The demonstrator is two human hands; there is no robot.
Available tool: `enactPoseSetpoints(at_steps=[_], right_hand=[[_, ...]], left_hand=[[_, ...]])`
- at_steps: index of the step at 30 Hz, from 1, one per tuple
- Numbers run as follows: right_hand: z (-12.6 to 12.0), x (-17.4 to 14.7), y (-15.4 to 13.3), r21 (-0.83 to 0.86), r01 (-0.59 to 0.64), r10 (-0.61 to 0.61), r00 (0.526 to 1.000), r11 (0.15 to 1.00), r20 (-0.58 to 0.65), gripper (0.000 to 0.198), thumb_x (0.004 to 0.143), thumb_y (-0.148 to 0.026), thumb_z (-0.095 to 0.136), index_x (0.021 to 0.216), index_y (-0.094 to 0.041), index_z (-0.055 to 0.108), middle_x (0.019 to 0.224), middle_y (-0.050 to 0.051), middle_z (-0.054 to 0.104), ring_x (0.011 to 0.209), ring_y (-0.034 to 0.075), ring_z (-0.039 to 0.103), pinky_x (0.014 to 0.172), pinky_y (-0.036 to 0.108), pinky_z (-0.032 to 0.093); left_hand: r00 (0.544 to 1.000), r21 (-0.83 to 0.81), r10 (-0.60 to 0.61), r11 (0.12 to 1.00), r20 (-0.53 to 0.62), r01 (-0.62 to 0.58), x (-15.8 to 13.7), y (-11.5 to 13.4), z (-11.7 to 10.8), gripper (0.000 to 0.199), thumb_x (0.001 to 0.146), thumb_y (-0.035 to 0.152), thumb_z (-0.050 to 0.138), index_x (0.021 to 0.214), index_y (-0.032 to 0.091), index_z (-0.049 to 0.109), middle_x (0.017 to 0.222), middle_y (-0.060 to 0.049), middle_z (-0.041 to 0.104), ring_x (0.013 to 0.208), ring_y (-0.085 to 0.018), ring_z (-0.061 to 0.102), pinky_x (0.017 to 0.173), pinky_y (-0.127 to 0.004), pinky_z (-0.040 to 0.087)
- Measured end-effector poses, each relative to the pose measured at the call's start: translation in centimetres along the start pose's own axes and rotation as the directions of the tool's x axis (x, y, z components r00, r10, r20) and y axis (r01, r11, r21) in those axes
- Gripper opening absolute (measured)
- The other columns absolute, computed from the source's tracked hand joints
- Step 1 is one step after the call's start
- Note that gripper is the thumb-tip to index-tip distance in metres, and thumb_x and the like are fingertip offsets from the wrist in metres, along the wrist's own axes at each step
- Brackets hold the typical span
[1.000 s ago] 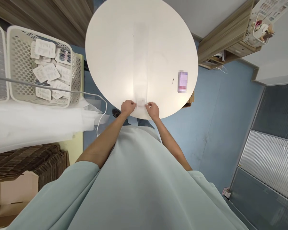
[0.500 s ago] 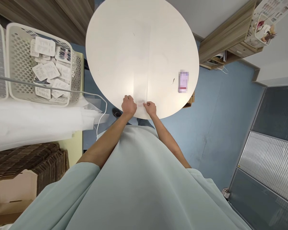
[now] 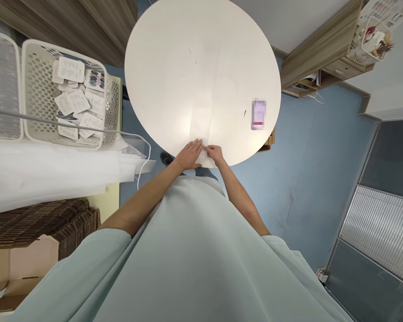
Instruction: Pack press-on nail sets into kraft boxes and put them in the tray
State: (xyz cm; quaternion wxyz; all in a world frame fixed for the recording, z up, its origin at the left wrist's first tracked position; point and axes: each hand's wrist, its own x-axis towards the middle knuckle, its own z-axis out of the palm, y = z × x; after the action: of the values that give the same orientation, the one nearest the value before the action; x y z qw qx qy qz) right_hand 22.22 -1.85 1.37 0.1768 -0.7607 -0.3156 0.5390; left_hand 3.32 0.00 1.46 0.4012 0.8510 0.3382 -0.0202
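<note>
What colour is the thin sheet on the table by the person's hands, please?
The thin sheet looks whitish and see-through, showing best in the head view.

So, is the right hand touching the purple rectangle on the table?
Apart. The head view shows a stretch of white tabletop between the right hand and the purple rectangle, which lies nearer the right edge.
</note>
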Motion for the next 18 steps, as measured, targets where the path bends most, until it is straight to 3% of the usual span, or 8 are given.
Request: enactPoseSetpoints(at_steps=[3, 6, 9, 12, 15, 18], right_hand=[[-0.4, -0.3, 0.3, 0.172, -0.112, 0.101, 0.992, 0.979, 0.072, 0.033, 0.091, -0.046, 0.079, 0.076, -0.018, 0.07, 0.074, 0.001, 0.069, 0.076, 0.015, 0.066, 0.075, 0.027, 0.059], [-1.1, -1.1, 0.6, 0.08, -0.089, 0.083, 0.994, 0.993, 0.076, 0.028, 0.098, -0.043, 0.073, 0.093, -0.016, 0.076, 0.088, 0.006, 0.077, 0.082, 0.018, 0.072, 0.081, 0.03, 0.063], [-2.0, -2.2, 0.6, -0.217, 0.122, -0.128, 0.992, 0.968, -0.014, 0.033, 0.107, -0.03, 0.053, 0.128, -0.016, 0.075, 0.129, 0.014, 0.079, 0.109, 0.023, 0.077, 0.101, 0.039, 0.063], [-2.7, -3.1, 0.4, -0.485, 0.4, -0.394, 0.911, 0.777, 0.12, 0.06, 0.099, -0.008, 0.046, 0.156, -0.018, 0.06, 0.169, 0.015, 0.056, 0.148, 0.027, 0.06, 0.122, 0.047, 0.052], [-2.9, -3.2, 0.4, -0.542, 0.52, -0.43, 0.853, 0.66, 0.294, 0.072, 0.091, -0.001, 0.046, 0.161, -0.017, 0.055, 0.176, 0.013, 0.048, 0.154, 0.028, 0.052, 0.126, 0.049, 0.048], [-2.9, -2.8, 0.6, -0.517, 0.509, -0.41, 0.861, 0.688, 0.302, 0.065, 0.094, -0.005, 0.049, 0.158, -0.017, 0.057, 0.169, 0.013, 0.056, 0.148, 0.031, 0.056, 0.12, 0.05, 0.053]], left_hand=[[1.0, 0.01, -0.024, 1.0, 0.002, 0.024, -0.2, -0.1, 0.2, 0.083, 0.093, 0.02, 0.057, 0.173, 0.003, 0.039, 0.182, -0.025, 0.033, 0.173, -0.037, 0.025, 0.141, -0.054, 0.019], [0.997, 0.037, -0.071, 0.997, 0.021, 0.07, -0.3, 0.0, 0.2, 0.081, 0.09, 0.013, 0.054, 0.17, 0.006, 0.044, 0.179, -0.024, 0.041, 0.17, -0.037, 0.034, 0.138, -0.056, 0.027], [0.994, 0.009, -0.108, 0.994, 0.024, 0.108, -0.5, 0.0, 0.0, 0.082, 0.086, 0.014, 0.06, 0.167, 0.008, 0.049, 0.177, -0.023, 0.044, 0.167, -0.038, 0.039, 0.137, -0.056, 0.03], [0.987, -0.039, -0.16, 0.986, 0.019, 0.161, -0.4, -0.1, -0.5, 0.08, 0.086, 0.017, 0.063, 0.165, 0.012, 0.054, 0.175, -0.021, 0.048, 0.165, -0.037, 0.043, 0.136, -0.055, 0.031], [0.976, -0.078, -0.216, 0.973, 0.023, 0.217, 0.0, -0.2, -1.0, 0.074, 0.086, 0.02, 0.063, 0.16, 0.013, 0.059, 0.173, -0.019, 0.051, 0.162, -0.036, 0.046, 0.136, -0.051, 0.032], [0.962, -0.17, -0.271, 0.947, 0.023, 0.271, 0.4, -0.1, -1.4, 0.071, 0.087, 0.025, 0.064, 0.158, 0.015, 0.062, 0.171, -0.016, 0.056, 0.159, -0.034, 0.051, 0.134, -0.048, 0.036]])
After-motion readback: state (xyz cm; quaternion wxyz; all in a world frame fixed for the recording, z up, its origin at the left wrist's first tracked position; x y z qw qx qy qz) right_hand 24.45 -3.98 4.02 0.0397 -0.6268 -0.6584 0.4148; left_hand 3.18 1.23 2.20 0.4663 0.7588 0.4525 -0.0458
